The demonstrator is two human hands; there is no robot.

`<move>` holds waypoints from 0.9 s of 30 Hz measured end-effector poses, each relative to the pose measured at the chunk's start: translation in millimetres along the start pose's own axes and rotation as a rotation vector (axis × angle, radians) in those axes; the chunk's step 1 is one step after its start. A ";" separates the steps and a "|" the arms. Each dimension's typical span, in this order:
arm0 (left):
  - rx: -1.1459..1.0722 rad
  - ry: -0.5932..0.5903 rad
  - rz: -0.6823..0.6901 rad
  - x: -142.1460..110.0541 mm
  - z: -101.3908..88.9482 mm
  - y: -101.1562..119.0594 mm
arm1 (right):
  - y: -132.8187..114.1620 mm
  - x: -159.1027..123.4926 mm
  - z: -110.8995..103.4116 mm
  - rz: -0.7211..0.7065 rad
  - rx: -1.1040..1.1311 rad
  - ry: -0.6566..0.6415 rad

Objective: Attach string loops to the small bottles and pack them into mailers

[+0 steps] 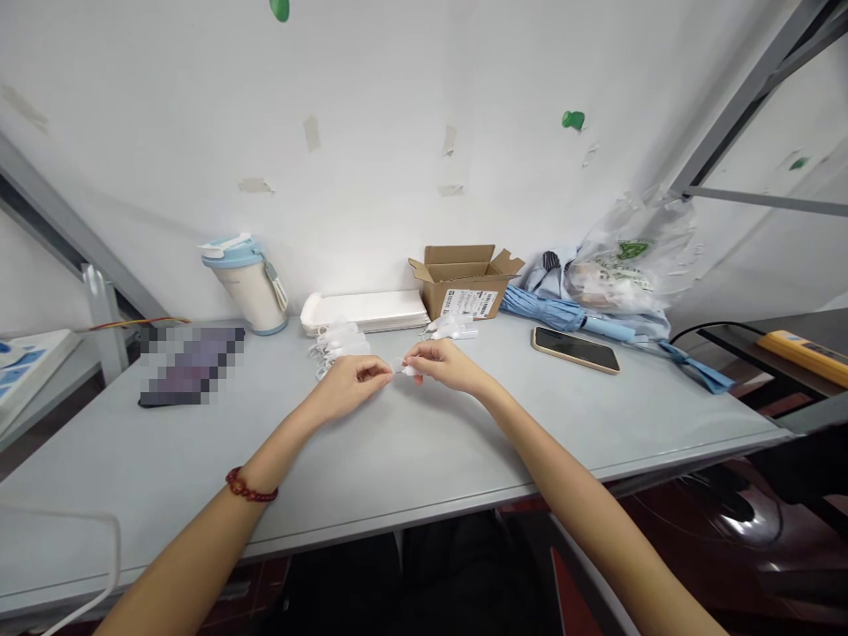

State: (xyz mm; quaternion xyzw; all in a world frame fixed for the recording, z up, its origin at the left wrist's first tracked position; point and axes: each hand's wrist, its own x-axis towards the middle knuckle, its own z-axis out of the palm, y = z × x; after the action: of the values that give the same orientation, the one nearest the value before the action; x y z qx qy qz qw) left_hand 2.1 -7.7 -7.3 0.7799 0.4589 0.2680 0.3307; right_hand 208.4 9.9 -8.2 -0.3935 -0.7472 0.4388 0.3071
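Note:
Over the middle of the table (411,450), my two hands meet fingertip to fingertip. My right hand (442,362) is closed in a pinch on a small white plastic bottle (409,371) whose narrow end points left. Also pinched closed is my left hand (354,384), right at that narrow end; what lies between its fingers is too small to make out. Behind my left hand lies a pile of similar small white bottles (341,337), some with loops. A few more white bottles (457,328) lie just beyond my right hand.
Against the wall stand a cream tumbler (245,287), a stack of white trays (371,309) and an open cardboard box (464,283). To the right are a phone (575,350), a folded blue umbrella (563,311) and a plastic bag (629,265). A white cable (116,548) crosses the left front.

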 end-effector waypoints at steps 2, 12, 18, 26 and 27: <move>0.006 0.003 0.001 -0.2 0.3 -0.5 | -1.0 -0.5 -0.4 0.002 -0.008 0.003; -0.014 -0.012 -0.008 -0.4 0.0 -0.5 | -1.2 -1.1 0.7 0.000 -0.011 0.001; -0.054 -0.021 -0.025 -0.6 0.4 0.5 | -1.1 -0.7 0.6 -0.004 -0.006 -0.001; -0.135 -0.038 -0.028 -0.7 2.7 -0.3 | -2.5 -0.7 0.9 0.003 0.002 0.001; -0.137 -0.039 -0.023 -0.8 3.0 -0.1 | -2.4 -0.6 0.8 0.001 0.002 0.002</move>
State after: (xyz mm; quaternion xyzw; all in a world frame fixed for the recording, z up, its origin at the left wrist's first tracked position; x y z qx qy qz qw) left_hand 3.8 -9.2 -9.4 0.7554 0.4416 0.2796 0.3952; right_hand 207.3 8.4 -6.4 -0.3937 -0.7463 0.4394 0.3081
